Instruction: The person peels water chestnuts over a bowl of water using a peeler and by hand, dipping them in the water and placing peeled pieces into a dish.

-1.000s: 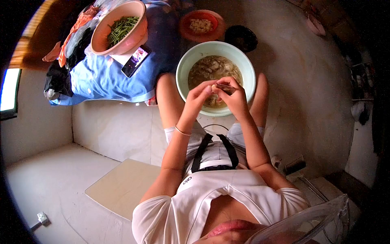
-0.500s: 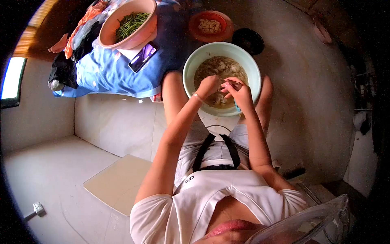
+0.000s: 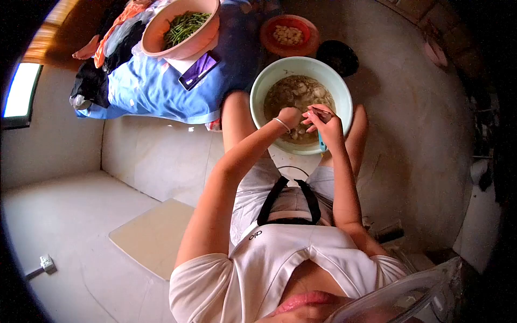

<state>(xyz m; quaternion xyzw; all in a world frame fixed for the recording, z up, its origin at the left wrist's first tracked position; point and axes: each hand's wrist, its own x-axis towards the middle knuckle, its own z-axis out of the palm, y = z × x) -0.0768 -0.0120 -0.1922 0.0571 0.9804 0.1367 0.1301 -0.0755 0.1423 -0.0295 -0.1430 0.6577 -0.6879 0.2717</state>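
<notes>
A large pale green basin (image 3: 258, 91) stands between my knees, holding cloudy water (image 3: 280, 94) with pale clove-like pieces and bits of skin in it. My left hand (image 3: 291, 116), a light band at its wrist, is curled over the near part of the water. Its fingers are closed, and what they hold is hidden. Close on its right, my right hand (image 3: 329, 125) is wrapped around a slim tool with a teal handle (image 3: 322, 141), which sticks out below the palm. The tool's working end is too small to make out.
Beyond the basin sit a red bowl (image 3: 311, 35) of whitish cloves and a black bowl (image 3: 350, 59). On the blue bedding (image 3: 156, 99) at left are a pink basin (image 3: 180, 51) of green beans, a phone (image 3: 199, 70) and clothes. A beige board (image 3: 153, 237) lies on the floor.
The whole view has shifted slightly, so things appear farther right. My left hand has turned at the wrist, its knuckles now pointing more to the right. The right hand keeps hold of the teal-handled tool.
</notes>
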